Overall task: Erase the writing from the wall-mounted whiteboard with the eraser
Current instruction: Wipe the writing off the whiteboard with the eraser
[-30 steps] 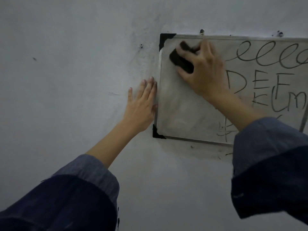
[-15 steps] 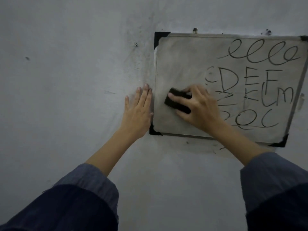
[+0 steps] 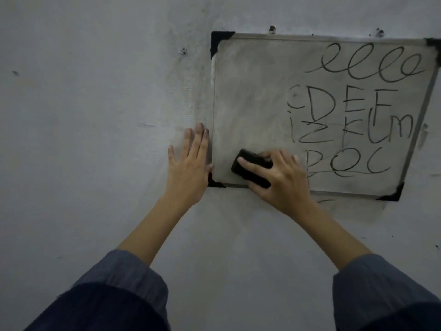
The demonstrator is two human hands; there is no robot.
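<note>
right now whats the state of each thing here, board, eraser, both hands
whiteboard: hung on the wall, left part wiped to grey smears, right part written on
writing: unerased loops and letters on the right part
eraser: pressed on the board near its lower left corner
right hand: grips the eraser
left hand: flat on the wall, fingers straight, beside the board's left edge

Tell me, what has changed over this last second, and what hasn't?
The right hand, gripping the black eraser, has swept down the whiteboard's left side, from the top left corner to the bottom edge. Nothing was let go. The left hand stays flat on the wall by the frame, and the writing on the right remains.
</note>
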